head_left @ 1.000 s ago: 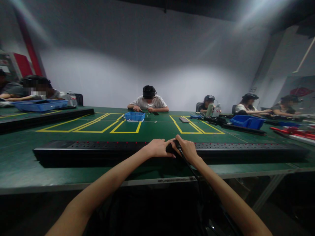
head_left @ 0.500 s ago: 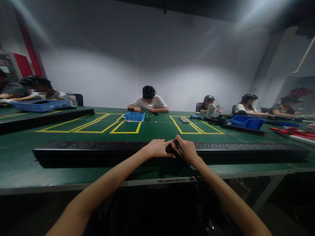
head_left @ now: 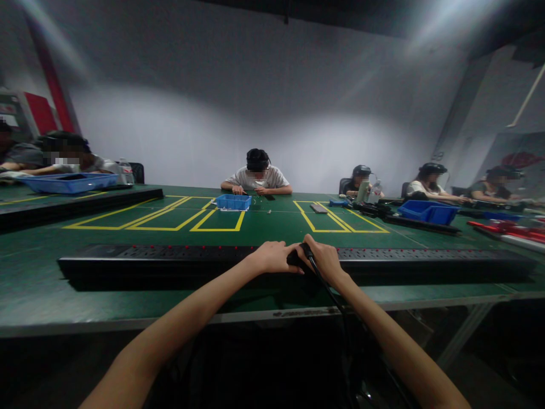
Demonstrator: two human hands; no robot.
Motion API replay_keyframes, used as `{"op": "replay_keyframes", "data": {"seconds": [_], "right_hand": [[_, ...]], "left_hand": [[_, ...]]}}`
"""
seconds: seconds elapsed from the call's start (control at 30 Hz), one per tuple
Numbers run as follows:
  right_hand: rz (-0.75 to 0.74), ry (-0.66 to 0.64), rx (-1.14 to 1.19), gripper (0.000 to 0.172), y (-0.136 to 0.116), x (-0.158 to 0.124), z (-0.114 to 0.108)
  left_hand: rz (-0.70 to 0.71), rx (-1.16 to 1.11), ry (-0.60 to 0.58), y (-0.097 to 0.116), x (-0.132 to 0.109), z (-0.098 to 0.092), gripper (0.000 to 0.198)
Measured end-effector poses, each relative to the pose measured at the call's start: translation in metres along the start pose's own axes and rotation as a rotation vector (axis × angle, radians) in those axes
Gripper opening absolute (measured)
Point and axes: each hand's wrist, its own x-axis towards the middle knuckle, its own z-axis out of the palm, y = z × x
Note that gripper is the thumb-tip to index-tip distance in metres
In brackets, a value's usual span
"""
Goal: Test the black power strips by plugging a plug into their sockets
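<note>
A long black power strip, with sockets and a row of small red dots along its top, lies across the green table in front of me. Both my hands meet over its middle. My right hand is closed around a black corded plug, whose cable runs down past my right forearm. From the other side, my left hand pinches at the same dark body, its thumb low and its fingers on top, touching my right hand. The plug's far end and the socket beneath are hidden by my fingers.
Yellow tape rectangles mark the table. A blue bin stands before a person opposite. A grey flat piece lies right of centre, another blue bin farther right. A black bar and blue tray sit at left.
</note>
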Motion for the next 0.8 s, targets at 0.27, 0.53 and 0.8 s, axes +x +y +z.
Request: {"op": "replay_keyframes", "data": {"seconds": [0.27, 0.53, 0.8], "right_hand": [[0.002, -0.007, -0.005, 0.025, 0.0012, 0.0002, 0.0022], [0.004, -0.001, -0.015, 0.025, 0.0009, -0.0001, 0.0019], [0.007, -0.005, -0.022, 0.024, -0.0010, 0.0001, -0.0012]], "left_hand": [[-0.003, 0.008, 0.008, 0.0005, 0.0001, 0.0001, 0.041], [-0.003, 0.007, 0.004, 0.0015, -0.0011, -0.0012, 0.042], [-0.008, -0.005, -0.005, 0.0022, -0.0014, -0.0029, 0.043]]}}
